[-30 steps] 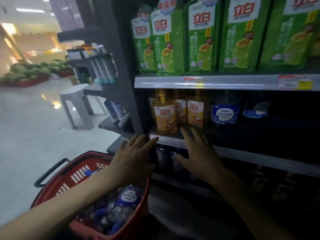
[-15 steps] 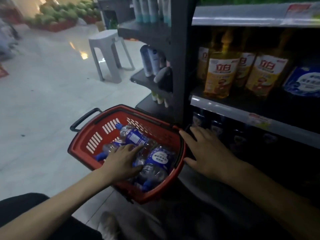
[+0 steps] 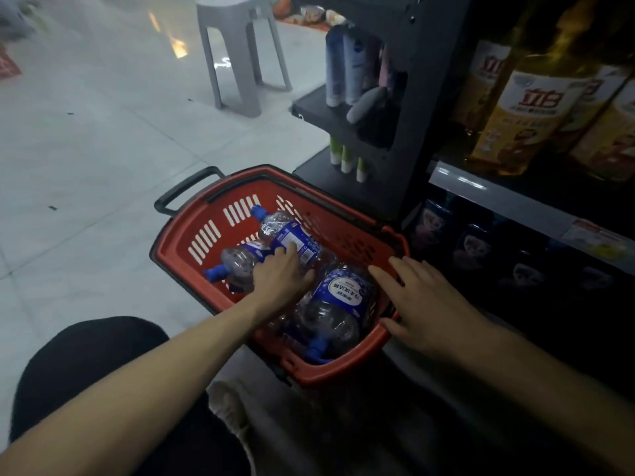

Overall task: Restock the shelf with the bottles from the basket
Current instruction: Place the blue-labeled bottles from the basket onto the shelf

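Bottles point(image 3: 340, 300) loose in basket point(image 3: 177, 245); top bottle point(image 3: 290, 235), cap toward 11 o'clock, gripped at label by left hand point(image 3: 280, 274); right hand point(image 3: 426, 304) held spread at basket's 3 o'clock rim; thin slick plastic judged crushable; label band favoured.

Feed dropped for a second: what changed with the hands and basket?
Both hands came down from the shelf edge. The left hand went into the basket and its fingers now curl over a blue-labelled bottle; the right hand, fingers straight, moved to the basket's right rim. The bottles stay in the basket, none lifted.
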`<action>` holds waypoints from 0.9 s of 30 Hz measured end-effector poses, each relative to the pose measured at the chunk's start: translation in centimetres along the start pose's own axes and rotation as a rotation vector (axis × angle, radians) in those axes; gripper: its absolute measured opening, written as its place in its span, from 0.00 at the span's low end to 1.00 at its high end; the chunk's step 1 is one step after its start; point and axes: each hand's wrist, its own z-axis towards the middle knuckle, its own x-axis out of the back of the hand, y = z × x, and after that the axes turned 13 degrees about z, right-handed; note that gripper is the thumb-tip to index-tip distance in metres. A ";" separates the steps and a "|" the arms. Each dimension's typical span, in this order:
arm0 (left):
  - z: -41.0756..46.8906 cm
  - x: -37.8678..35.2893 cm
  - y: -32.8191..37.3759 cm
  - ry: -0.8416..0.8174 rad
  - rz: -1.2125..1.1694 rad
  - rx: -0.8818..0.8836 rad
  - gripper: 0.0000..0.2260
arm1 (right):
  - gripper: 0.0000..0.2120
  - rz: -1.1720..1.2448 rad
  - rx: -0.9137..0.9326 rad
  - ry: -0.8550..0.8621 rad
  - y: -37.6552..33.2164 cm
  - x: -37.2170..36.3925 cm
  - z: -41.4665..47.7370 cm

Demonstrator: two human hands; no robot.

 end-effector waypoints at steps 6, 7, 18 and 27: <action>4.2 -3.7 0.9 -0.059 -0.362 0.304 0.50 | 0.40 0.025 -0.049 -0.039 0.7 -0.5 0.7; 4.5 -3.8 1.2 -0.076 -0.415 0.333 0.52 | 0.40 0.018 -0.058 -0.048 0.9 -0.6 0.7; 6.7 -2.6 3.6 -0.306 -1.171 0.655 0.30 | 0.35 0.068 -0.076 -0.055 2.6 -2.2 -0.3; 7.9 -2.5 3.9 -0.283 -1.584 0.909 0.38 | 0.37 0.056 -0.069 -0.078 3.2 -2.6 -0.2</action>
